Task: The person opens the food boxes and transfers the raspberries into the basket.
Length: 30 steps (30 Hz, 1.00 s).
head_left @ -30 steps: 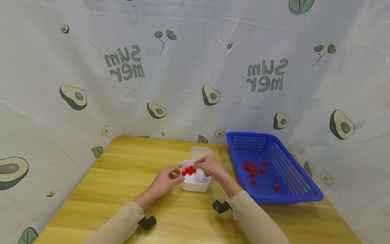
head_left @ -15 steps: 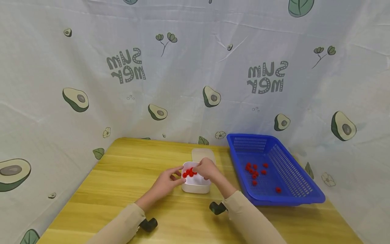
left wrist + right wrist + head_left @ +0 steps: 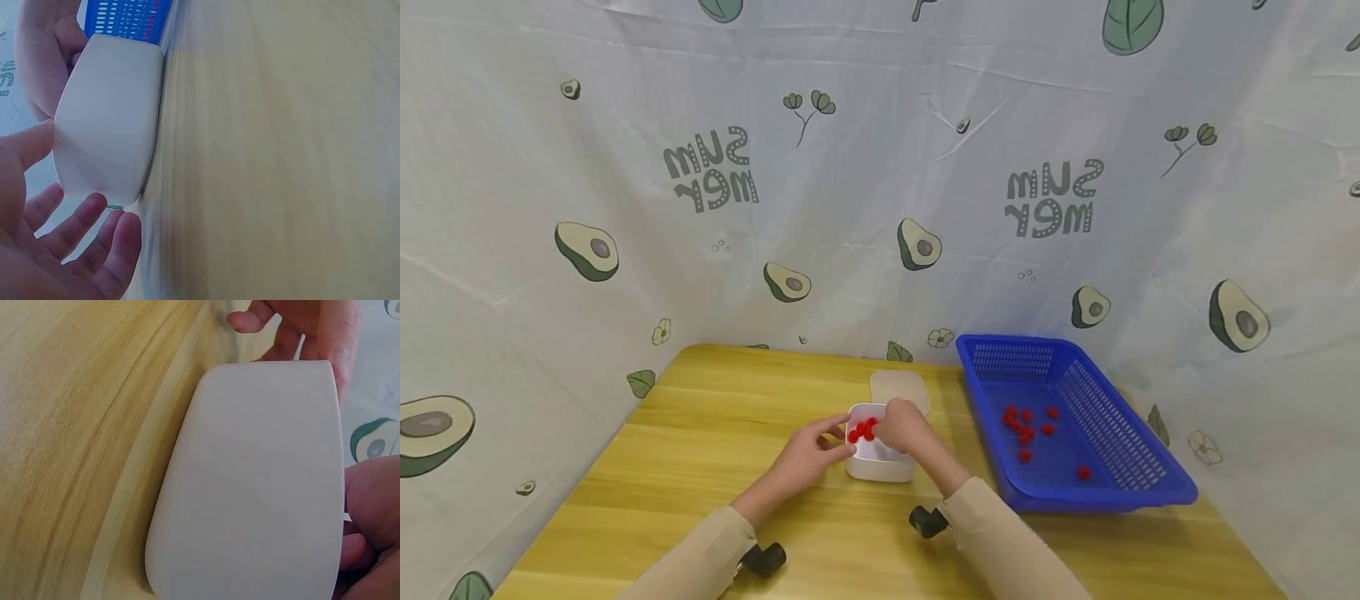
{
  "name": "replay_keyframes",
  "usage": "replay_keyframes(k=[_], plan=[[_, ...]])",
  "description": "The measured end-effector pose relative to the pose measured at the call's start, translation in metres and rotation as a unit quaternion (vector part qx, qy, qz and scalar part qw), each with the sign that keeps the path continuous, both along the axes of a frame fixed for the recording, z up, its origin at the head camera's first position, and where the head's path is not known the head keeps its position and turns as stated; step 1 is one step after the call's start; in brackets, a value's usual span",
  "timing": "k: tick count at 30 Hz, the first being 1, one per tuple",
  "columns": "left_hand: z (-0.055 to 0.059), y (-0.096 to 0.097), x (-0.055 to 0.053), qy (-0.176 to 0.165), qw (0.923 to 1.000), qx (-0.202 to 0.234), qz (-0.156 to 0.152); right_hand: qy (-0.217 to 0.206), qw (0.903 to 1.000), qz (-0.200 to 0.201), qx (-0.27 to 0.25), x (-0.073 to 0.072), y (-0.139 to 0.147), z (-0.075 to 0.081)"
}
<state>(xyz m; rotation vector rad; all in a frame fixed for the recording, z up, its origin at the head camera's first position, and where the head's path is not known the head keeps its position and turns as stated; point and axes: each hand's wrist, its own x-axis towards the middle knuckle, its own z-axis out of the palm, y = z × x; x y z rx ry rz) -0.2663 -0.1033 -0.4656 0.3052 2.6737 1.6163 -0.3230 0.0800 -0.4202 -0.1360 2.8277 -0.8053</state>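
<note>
A white, round-cornered box [image 3: 880, 470] without a cover stands on the table, with several small red raspberry-like pieces [image 3: 861, 430] at its left inside. At its left side is my left hand [image 3: 808, 451], fingers spread and relaxed. The thumb touches the rim in the left wrist view, and the other fingertips lie by the box's end. My right hand [image 3: 907, 427] reaches over the rim into the box, beside the red pieces. Its fingers look curled in the right wrist view, but the box wall hides the fingertips and anything between them.
A blue perforated basket [image 3: 1093, 496] at the right holds more scattered red pieces [image 3: 1025, 433]. Behind the box lies a flat pale lid [image 3: 900, 385]. The wooden table [image 3: 730, 392] meets a printed curtain [image 3: 850, 208] at the back.
My right hand has shifted slightly and dipped lower into the box, its fingertips now out of sight. My left hand stays at the box's left side. The head view has tilted slightly.
</note>
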Motion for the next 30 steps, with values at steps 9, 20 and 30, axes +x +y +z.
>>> replay_keyframes(k=[9, 20, 30], plan=[[-0.001, -0.001, -0.001, 0.007, 1.0, 0.0, 0.001, 0.005, 1.0, -0.002, -0.005, 0.001, -0.006, -0.002], [-0.004, 0.0, 0.002, 0.007, 0.9999, 0.001, -0.007, 0.044, 0.999, 0.004, 0.011, 0.003, -0.009, -0.015], [-0.006, 0.0, 0.001, 0.019, 0.9998, -0.001, -0.006, 0.084, 0.9954, 0.024, 0.039, 0.002, -0.01, -0.024]])
